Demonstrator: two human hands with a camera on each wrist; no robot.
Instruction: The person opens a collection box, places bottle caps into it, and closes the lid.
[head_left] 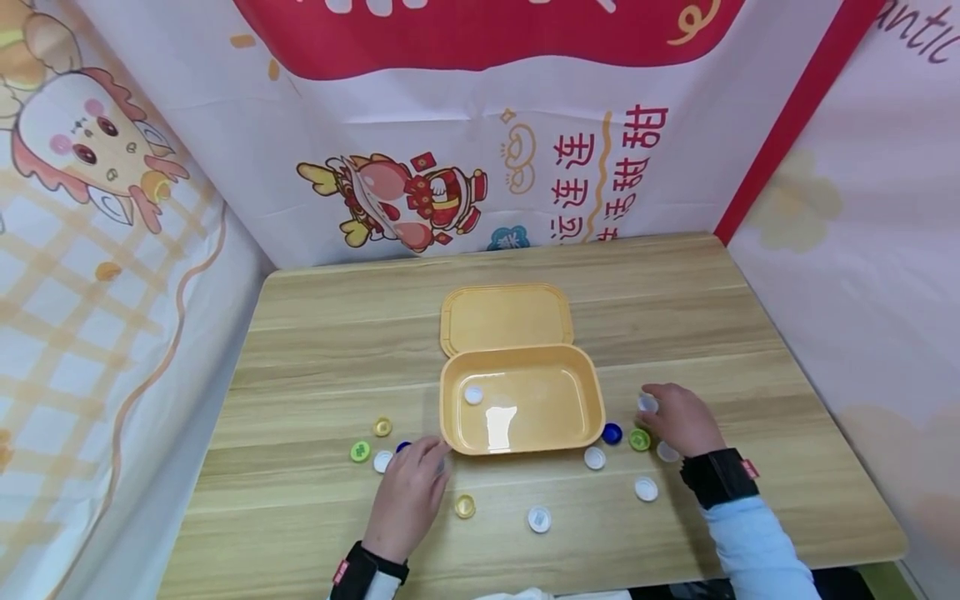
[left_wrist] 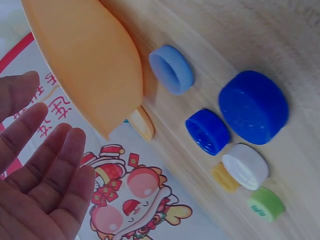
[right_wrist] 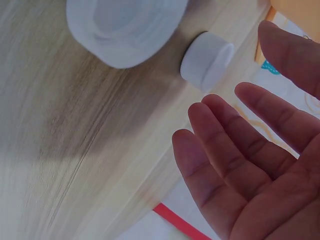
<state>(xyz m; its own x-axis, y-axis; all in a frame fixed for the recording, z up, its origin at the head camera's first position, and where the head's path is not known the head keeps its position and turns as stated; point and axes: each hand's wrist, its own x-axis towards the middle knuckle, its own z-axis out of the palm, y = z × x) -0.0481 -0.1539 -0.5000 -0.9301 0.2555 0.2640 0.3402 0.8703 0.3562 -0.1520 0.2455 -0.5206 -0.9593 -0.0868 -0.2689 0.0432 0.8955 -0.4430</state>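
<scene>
My left hand (head_left: pixel 411 493) hovers at the near left corner of a yellow plastic box (head_left: pixel 525 446), fingers relaxed and holding nothing. In the left wrist view a light blue bottle cap (left_wrist: pixel 172 70) lies near the box. Dark blue caps (left_wrist: pixel 255 106), a white cap (left_wrist: pixel 245 166), a yellow cap (left_wrist: pixel 225 177) and a green cap (left_wrist: pixel 266 204) are beyond it. My right hand (head_left: pixel 684 422) is right of the box, its fingertips close to a white cap (head_left: pixel 647 403). The right wrist view shows its fingers (right_wrist: pixel 220 140) spread, with that cap (right_wrist: pixel 206 60) just past them.
One white cap (head_left: pixel 473 395) lies inside the box. Its lid (head_left: pixel 506 321) rests flat behind it. Around the right hand are a blue cap (head_left: pixel 612 433), a green cap (head_left: pixel 640 439) and several white ones. A yellow cap (head_left: pixel 465 506) and a white cap (head_left: pixel 539 520) lie in front.
</scene>
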